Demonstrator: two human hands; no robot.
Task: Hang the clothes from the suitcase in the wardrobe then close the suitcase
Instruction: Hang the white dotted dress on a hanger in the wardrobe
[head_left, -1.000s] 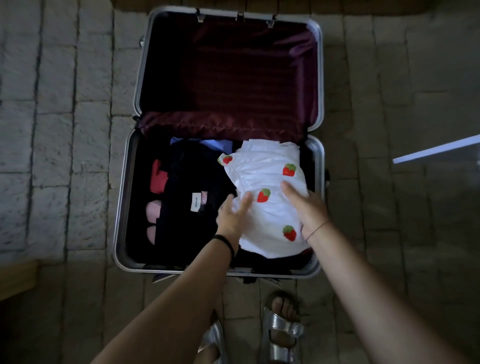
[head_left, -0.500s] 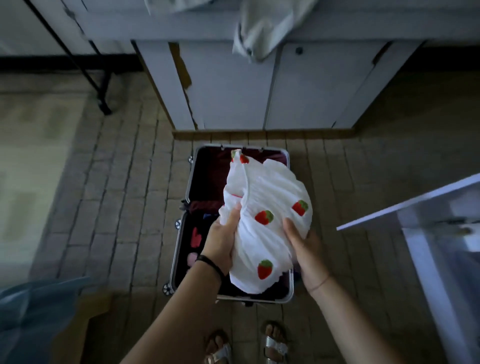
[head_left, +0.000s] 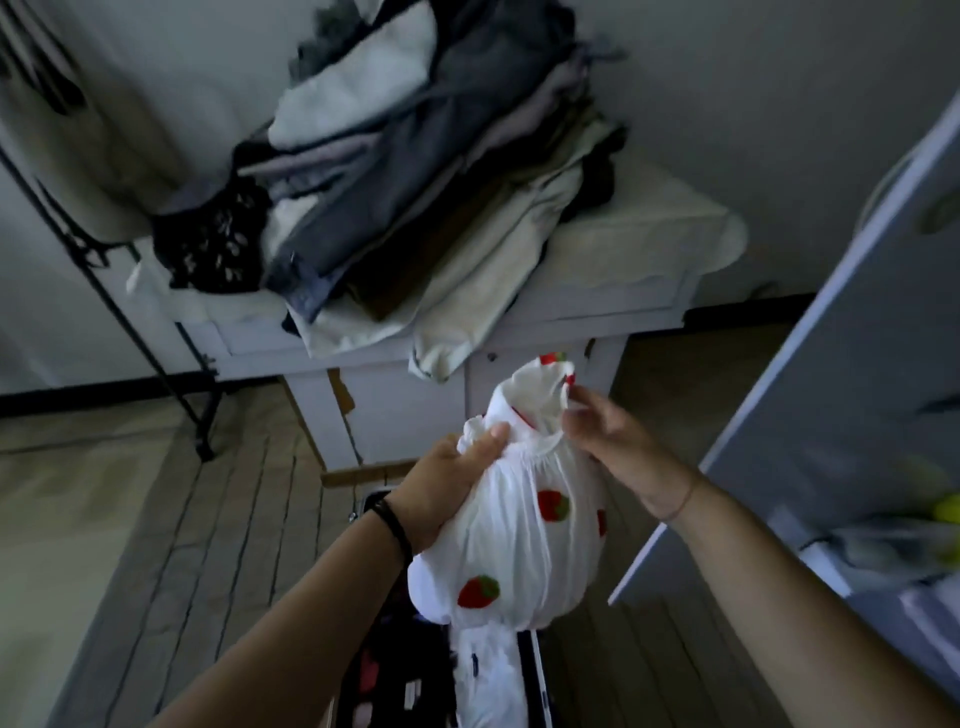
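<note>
The white dress (head_left: 519, 525) with red strawberries is up in the air, over the open suitcase (head_left: 539, 675) on the floor (head_left: 182, 519). The left hand (head_left: 447, 483) holds it tight at the bunched part, with the fingers wrapped round the cloth. The right hand (head_left: 618, 447) is at the top frill, and its fingertips (head_left: 574, 402) pinch the edge there, though they look a bit blurry. The rest of the dress hangs down like a bag, and its bottom end reaches into the suitcase, where dark clothes lie. Just behind the dress stands a white table (head_left: 597, 306) with a big messy pile of clothes (head_left: 415, 156) on top. Some of that pile hangs over the table's front edge, close above the frill. To the right, the wardrobe door (head_left: 841, 338) stands open, very near the right arm. Its edge sticks out toward the dress. To the left, a thin black rack leg (head_left: 150, 343) leans down to the floor, well apart from the hands. There is bare floor on the left side between the rack and the suitcase.
</note>
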